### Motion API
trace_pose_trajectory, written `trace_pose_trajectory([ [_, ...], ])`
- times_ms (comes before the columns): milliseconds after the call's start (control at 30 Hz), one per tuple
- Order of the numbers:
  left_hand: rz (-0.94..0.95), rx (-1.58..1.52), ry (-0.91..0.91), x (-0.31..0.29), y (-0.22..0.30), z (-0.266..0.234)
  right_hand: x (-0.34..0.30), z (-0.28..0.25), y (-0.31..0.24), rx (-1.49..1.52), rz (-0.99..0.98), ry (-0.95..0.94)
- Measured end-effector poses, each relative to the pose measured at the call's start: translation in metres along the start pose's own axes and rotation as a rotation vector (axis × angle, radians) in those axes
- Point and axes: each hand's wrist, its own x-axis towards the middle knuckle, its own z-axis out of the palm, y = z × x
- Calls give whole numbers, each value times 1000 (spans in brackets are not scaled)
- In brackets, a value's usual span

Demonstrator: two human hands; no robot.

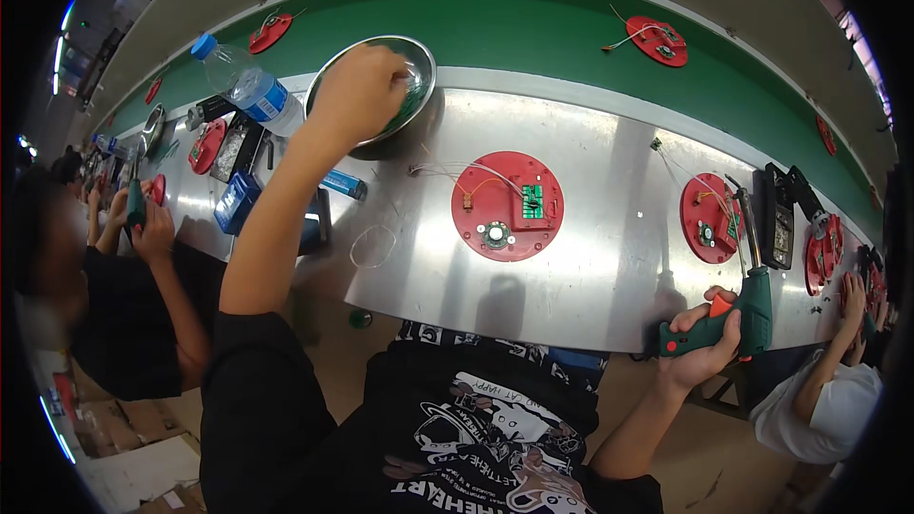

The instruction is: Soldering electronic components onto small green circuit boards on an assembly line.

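Observation:
My left hand [364, 86] reaches into a shiny metal bowl [427, 71] at the back left, its fingers curled down over small green pieces. What the fingertips pinch, if anything, is hidden. In my right hand [706, 352] is a green soldering gun [758, 309] with an orange trigger, its metal tip pointing up and away from me. Between my hands a round red plate [495, 200] lies flat on the metal bench. It carries a green circuit board [532, 201], a small round board [495, 235] and thin wires trailing left.
Left of the bowl is a water bottle [252, 86]; a blue tube [343, 184] lies below it. Another red plate [709, 219] lies right, beside a black tray [779, 219]. On the green conveyor belt [514, 24] more red plates rest. Co-workers sit on both sides.

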Motion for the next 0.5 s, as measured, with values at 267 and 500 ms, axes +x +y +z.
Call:
trace_pose_trajectory([
  [267,-183,-250,-177,-13,-38,14,-1,0,0,6,-3,12],
  [500,-224,-444,-112,-14,-36,8,0,2,-3,-24,-2,-7],
])
